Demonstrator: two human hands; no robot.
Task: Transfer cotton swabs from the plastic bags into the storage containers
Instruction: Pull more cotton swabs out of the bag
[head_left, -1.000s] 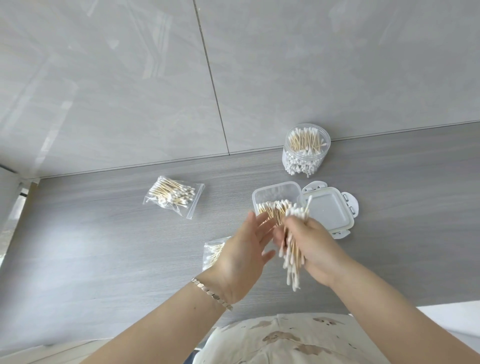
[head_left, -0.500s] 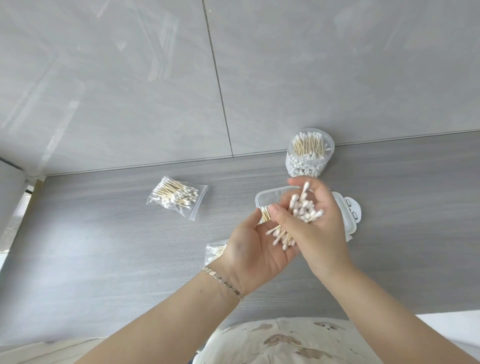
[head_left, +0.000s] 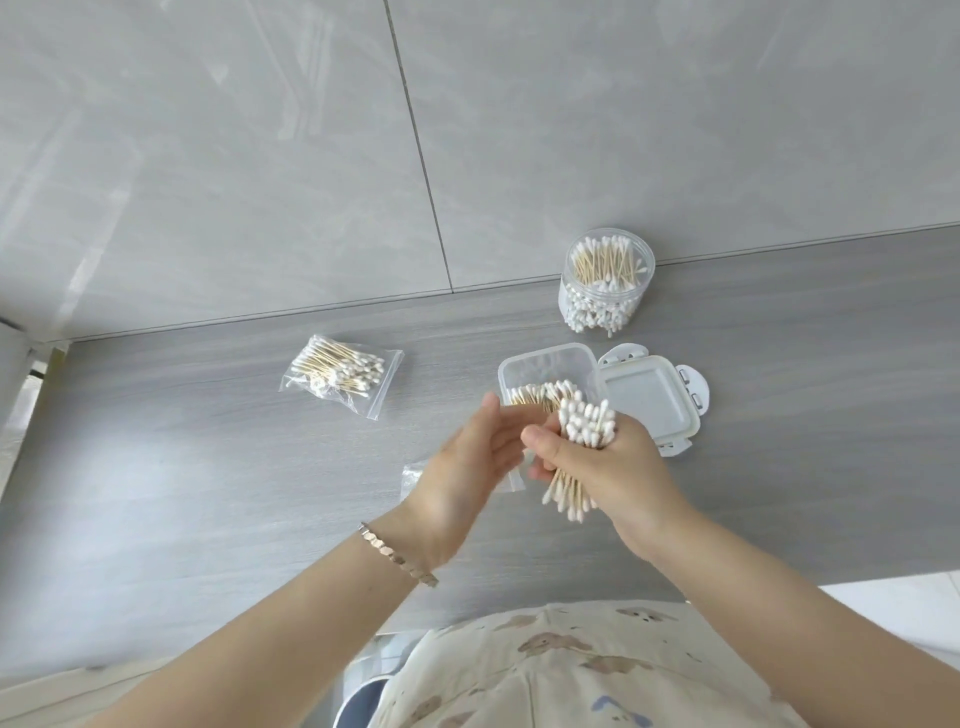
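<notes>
At the centre of the frame, a bundle of cotton swabs (head_left: 586, 422) is held in the right hand (head_left: 621, 470). Its grip is closed around the middle of the sticks, and white tips stick out above the fingers and below the palm. Just to the left, the left hand (head_left: 460, 470) is seen with its grip wide, the fingers fairly straight and pointed towards the bundle. This hand is blurred, so it cannot be told whether the swabs are touched by it. A bracelet (head_left: 397, 557) is worn on the left wrist.

Just above the hands in the frame, a clear square box (head_left: 545, 364) is set on the grey tabletop (head_left: 208, 493), and more swabs are laid in its lower part. Its lid (head_left: 649, 408) is laid flat against the box on the right. Further up, near the wall, a round clear jar (head_left: 605, 291) is packed with swabs. Left of centre, well apart from the box, a plastic bag (head_left: 340, 379) holding swabs is laid flat. A second clear bag (head_left: 413, 474) is mostly hidden beneath the hands, and its contents cannot be made out.
</notes>
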